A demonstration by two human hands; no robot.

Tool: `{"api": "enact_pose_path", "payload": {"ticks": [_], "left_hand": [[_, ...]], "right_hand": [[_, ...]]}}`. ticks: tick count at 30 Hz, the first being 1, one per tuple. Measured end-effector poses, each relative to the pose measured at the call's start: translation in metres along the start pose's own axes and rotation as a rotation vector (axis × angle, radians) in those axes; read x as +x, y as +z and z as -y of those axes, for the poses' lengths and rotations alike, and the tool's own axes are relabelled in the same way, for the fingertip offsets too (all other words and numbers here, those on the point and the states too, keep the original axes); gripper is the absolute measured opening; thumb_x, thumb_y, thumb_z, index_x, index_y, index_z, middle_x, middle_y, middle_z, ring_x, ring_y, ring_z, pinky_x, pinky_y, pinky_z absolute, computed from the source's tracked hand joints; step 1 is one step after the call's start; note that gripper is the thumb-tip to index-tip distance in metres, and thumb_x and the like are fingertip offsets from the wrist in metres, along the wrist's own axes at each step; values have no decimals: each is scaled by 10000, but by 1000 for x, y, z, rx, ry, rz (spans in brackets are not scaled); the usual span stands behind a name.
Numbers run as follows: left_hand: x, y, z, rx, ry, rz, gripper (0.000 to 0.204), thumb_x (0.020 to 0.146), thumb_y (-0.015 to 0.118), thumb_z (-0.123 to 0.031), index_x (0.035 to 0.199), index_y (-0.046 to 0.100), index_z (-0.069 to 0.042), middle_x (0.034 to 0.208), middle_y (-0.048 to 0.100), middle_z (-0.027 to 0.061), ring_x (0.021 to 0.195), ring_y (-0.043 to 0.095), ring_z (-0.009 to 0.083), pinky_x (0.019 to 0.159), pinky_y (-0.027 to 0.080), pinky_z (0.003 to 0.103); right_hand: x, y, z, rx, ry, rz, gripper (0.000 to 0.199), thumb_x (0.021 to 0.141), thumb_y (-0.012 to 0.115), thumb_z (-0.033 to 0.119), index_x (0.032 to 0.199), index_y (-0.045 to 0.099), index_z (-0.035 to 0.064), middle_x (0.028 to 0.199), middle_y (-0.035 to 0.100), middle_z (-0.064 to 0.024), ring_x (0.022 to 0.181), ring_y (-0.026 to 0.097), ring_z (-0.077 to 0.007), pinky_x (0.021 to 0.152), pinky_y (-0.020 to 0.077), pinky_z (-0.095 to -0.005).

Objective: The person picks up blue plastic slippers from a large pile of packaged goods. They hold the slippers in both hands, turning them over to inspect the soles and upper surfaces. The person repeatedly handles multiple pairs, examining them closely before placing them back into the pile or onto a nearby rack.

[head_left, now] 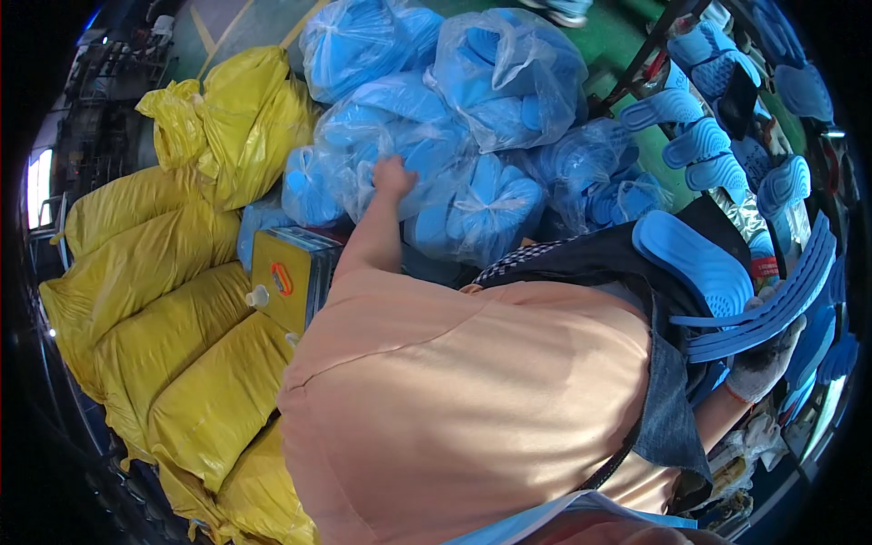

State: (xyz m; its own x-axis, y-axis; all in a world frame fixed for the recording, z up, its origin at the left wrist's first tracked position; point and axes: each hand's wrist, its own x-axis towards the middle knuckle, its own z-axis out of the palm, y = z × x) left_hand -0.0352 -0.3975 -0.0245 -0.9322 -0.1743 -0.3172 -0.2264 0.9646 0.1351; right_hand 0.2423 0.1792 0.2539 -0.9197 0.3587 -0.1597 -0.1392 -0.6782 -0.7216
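Observation:
My bare left hand (393, 179) reaches forward with its fingers closed on the film of a clear plastic bag (377, 118). Blue foam insoles show through that bag. At the right, my right hand (767, 357) wears a whitish work glove and grips several stacked blue insoles (758, 327), seen edge-on and curving upward. Its fingers are partly hidden behind the stack. Near the stack, one blue insole (695, 263) lies over dark fabric, its dotted heel toward me.
More clear bags of blue insoles (509, 73) are heaped ahead. Full yellow sacks (173, 309) are piled at the left, beside a yellowish metal box (289, 277) with an orange fitting. A rack at the right holds many blue insoles (699, 141). Someone's shoe (568, 14) shows at the top.

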Motion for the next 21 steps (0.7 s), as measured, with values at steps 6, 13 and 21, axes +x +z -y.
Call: {"api": "enact_pose_path", "payload": {"ticks": [6,13,21], "left_hand": [[9,-67,-14,-483,365,197,479,693,716,-210,1121,626,-14,1050,669,149,974,625,266,881,468,366],[-13,-171,-124,-831,647,397,575,722,710,-147,1248,545,18,1134,633,98,1030,580,181,930,436,316],[-84,-203,-247,-1514,789,652,580,761,674,-139,1262,483,81,1131,622,147,1065,593,228,938,458,360]], "right_hand": [[3,0,-2,4,-4,-40,524,964,524,387,1336,468,23,1196,573,-178,979,600,-295,887,507,-427],[-7,-8,-3,-87,-84,-179,527,983,470,423,1282,502,-10,1146,604,-181,952,606,-299,823,529,-413],[-11,28,-10,-64,-201,-459,542,978,455,463,1240,536,-5,1048,655,-190,867,651,-309,776,544,-414]]}}
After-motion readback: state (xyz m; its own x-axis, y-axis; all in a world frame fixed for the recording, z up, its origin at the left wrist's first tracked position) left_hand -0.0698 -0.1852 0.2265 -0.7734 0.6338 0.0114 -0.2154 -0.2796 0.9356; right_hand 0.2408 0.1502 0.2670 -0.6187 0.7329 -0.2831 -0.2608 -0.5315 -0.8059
